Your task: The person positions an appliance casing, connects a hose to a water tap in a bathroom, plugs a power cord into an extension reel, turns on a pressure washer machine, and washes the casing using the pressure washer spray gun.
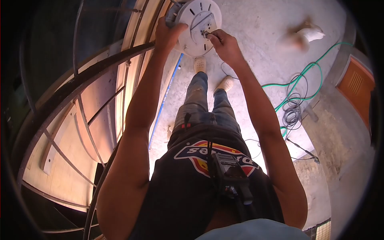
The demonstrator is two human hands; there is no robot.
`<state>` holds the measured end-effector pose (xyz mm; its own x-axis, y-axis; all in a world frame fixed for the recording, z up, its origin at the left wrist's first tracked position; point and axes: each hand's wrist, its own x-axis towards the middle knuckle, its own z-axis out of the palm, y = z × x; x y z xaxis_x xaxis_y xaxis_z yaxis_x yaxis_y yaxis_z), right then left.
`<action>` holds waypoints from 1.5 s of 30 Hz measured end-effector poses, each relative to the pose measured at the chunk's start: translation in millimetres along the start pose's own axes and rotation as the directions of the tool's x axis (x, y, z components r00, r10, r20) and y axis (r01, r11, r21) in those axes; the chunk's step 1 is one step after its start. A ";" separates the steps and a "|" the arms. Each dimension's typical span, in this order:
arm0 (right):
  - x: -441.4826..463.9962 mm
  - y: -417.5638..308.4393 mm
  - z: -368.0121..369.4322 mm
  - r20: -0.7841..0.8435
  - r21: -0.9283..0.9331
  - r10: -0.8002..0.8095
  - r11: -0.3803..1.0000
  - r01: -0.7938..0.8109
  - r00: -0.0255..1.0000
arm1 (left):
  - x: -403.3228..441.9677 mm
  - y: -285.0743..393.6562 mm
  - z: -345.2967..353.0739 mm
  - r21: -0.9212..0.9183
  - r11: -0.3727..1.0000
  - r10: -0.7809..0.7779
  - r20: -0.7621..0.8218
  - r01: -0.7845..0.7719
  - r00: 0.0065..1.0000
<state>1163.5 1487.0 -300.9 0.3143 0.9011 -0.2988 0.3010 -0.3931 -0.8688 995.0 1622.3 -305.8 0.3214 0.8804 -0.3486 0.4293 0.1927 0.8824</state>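
A round white slotted disc (194, 46), which looks like plastic, is held up at the top of the view. My left hand (167, 35) is closed around its left edge, next to a grey part (172, 15) behind the disc. The thumb lies on the disc's face. My right hand (226, 46) pinches at a small dark metal piece (204, 33) near the disc's centre. What kind of piece this is, I cannot make out.
A curved metal railing (90, 76) runs along the left. Green hose (298, 80) and coiled grey cable (293, 114) lie on the concrete floor (260, 36) at right. A blurred white-and-brown animal (306, 35) is beyond. A blue pipe (166, 94) runs beside my legs.
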 end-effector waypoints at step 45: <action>-18.6 106.9 53.3 -0.078 -0.359 0.280 0.888 -0.289 0.957 | 140.3 -27.6 40.3 0.453 0.815 0.536 -0.355 -0.361 0.766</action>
<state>1141.9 1438.0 -409.2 0.4550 0.7376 -0.4989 0.4991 -0.6752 -0.5431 1062.3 1723.1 -391.8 0.1771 0.9313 0.3184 0.6159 -0.3572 0.7022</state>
